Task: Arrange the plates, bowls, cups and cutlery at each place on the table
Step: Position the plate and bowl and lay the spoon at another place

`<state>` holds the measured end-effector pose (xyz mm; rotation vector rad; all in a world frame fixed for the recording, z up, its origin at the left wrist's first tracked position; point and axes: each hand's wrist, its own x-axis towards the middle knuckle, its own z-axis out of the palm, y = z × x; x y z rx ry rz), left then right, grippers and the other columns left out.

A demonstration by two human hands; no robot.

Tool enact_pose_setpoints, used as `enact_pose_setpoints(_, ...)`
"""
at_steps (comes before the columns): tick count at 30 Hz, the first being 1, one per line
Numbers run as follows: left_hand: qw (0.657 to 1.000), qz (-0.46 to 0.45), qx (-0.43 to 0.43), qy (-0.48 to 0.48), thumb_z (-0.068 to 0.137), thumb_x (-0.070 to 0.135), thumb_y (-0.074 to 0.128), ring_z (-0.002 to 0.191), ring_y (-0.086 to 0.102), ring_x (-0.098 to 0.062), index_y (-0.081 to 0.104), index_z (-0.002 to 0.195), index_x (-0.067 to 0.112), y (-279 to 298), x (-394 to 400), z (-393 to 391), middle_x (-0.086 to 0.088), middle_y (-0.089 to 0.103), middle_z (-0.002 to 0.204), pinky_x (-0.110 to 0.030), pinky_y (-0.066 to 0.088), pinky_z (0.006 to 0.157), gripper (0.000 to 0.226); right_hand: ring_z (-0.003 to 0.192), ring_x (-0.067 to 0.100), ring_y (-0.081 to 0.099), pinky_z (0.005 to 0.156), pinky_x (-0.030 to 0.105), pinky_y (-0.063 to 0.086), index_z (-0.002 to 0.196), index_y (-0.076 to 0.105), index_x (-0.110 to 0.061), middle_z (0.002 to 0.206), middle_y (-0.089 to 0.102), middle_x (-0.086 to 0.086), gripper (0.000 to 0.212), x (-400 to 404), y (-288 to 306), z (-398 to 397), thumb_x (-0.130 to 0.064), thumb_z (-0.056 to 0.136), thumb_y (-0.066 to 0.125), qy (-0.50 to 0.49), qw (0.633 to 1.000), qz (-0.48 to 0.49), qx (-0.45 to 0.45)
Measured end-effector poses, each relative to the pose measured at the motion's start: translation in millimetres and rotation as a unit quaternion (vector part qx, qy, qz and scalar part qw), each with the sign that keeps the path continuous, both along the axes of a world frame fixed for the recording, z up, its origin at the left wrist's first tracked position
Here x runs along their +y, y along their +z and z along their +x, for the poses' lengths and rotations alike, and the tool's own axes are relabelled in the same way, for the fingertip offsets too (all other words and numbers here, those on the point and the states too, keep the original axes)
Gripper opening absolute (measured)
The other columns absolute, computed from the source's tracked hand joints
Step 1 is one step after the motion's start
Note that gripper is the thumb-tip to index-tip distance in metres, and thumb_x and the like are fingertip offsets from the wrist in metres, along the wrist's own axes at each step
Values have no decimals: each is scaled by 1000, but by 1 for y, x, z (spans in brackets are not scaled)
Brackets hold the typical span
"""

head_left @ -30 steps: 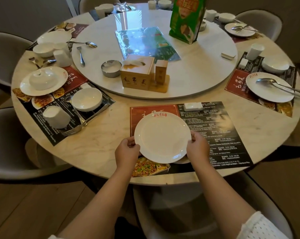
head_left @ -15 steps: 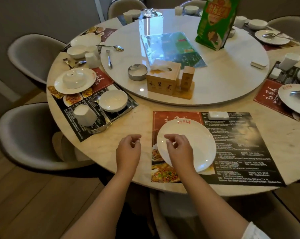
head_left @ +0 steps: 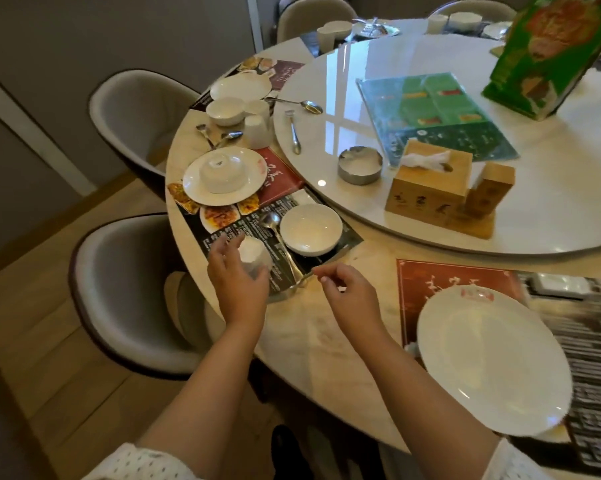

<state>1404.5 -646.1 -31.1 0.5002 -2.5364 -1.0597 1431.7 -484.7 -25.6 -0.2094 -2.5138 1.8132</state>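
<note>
Head-camera view had my left hand [head_left: 235, 271] reaching over the upturned white cup [head_left: 254, 256] on the dark placemat [head_left: 223, 233], fingers spread and loosely curved around its near side; whether they touched it I could not tell, but nothing was gripped. Just beyond my fingers lay a spoon [head_left: 275, 230] on the same mat, and beside it an empty white bowl [head_left: 311, 228]. Farther back on that mat sat a plate [head_left: 195, 183] with a second bowl turned upside down on it. My right hand [head_left: 347, 296] hovered above the bare marble table [head_left: 313, 334] near the mat's corner, fingers loosely curled with thumb and forefinger close together, holding nothing. To its right a white plate [head_left: 493, 362] rested on the red-and-black placemat [head_left: 420, 282] at the near place. Above that, the round turntable [head_left: 551, 209] carried a metal ashtray [head_left: 359, 166], a wooden tissue box [head_left: 427, 185], a laminated menu [head_left: 437, 112] and a green carton [head_left: 548, 53]. Grey shell chairs [head_left: 119, 282] stood at the table's left over a wooden floor. Both forearms stretched forward and leftward, bare below white patterned sleeves.
</note>
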Motion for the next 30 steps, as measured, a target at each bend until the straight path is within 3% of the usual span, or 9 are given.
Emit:
enact_pose_setpoints(7, 995, 68, -26, -64, 83, 23, 72, 129, 41, -16, 49, 132, 34, -13, -17, -24, 5, 42, 140, -29, 40, 98, 55, 83, -8, 57, 65, 3, 41, 89, 71, -28, 90, 68, -13, 22, -28, -3, -20, -10, 89, 58, -20, 1000, -13, -19)
enact_pose_setpoints(11, 991, 113, -5, -66, 86, 34, 68, 116, 48, -6, 53, 126, 38, -5, -20, -25, 9, 48, 132, -10, 37, 78, 43, 86, -5, 57, 70, 13, 44, 95, 66, -26, 95, 65, -10, 22, -33, 3, -23, -7, 85, 62, -22, 999, -23, -11)
enact_pose_setpoints(13, 981, 183, 8, -69, 86, 40, 65, 102, 50, 6, 54, 123, 41, 7, -15, -27, 18, 52, 122, -6, 36, 69, 38, 96, -1, 55, 75, 18, 46, 112, 57, -30, 109, 59, -8, 40, -30, 7, -23, -10, 80, 69, -3, 999, -46, -19)
enact_pose_setpoints(15, 956, 282, -3, -83, 87, 45, 62, 97, 54, 4, 56, 115, 44, 21, -2, -27, 23, 56, 111, -13, 41, 68, 29, 113, 1, 47, 83, 16, 43, 131, 42, -37, 127, 48, -12, 69, -23, 10, -20, -14, 76, 75, 33, 997, -61, -33)
enact_pose_setpoints(17, 909, 403, -38, -96, 88, 48, 60, 98, 61, -7, 59, 107, 43, 30, 16, -25, 14, 62, 107, -22, 51, 69, 20, 121, -2, 41, 88, 14, 40, 141, 30, -42, 136, 40, -17, 86, -14, 13, -15, -16, 74, 78, 57, 995, -76, -28)
enact_pose_setpoints(20, 842, 523, -82, -107, 89, 46, 59, 101, 65, -21, 60, 116, 28, 37, 46, -18, -4, 65, 111, -33, 57, 72, 32, 115, -15, 42, 79, 8, 46, 137, 32, -48, 131, 41, -28, 83, 6, 19, -5, -19, 75, 78, 42, 995, -92, 5)
enact_pose_setpoints(24, 805, 558, -132, -152, 91, 49, 55, 106, 64, -26, 59, 113, 27, 41, 86, -3, -13, 63, 116, -30, 55, 69, 32, 109, -13, 45, 79, 14, 45, 132, 37, -48, 129, 45, -20, 74, 49, 22, 15, -28, 74, 79, -35, 999, -20, 29)
enact_pose_setpoints(27, 791, 550, -183, -194, 92, 54, 49, 107, 64, -28, 57, 122, 25, 40, 120, 11, -13, 64, 118, -34, 56, 72, 42, 110, -4, 50, 83, 19, 51, 126, 42, -48, 125, 48, -18, 69, 84, 25, 36, -30, 71, 81, -48, 998, -27, 36)
enact_pose_setpoints(30, 805, 488, -247, -231, 93, 60, 40, 103, 65, -25, 55, 126, 26, 37, 163, 27, -9, 66, 113, -42, 56, 85, 50, 104, -9, 51, 79, 6, 45, 120, 48, -40, 114, 53, -27, 63, 121, 30, 60, -38, 66, 80, -94, 994, -17, 54)
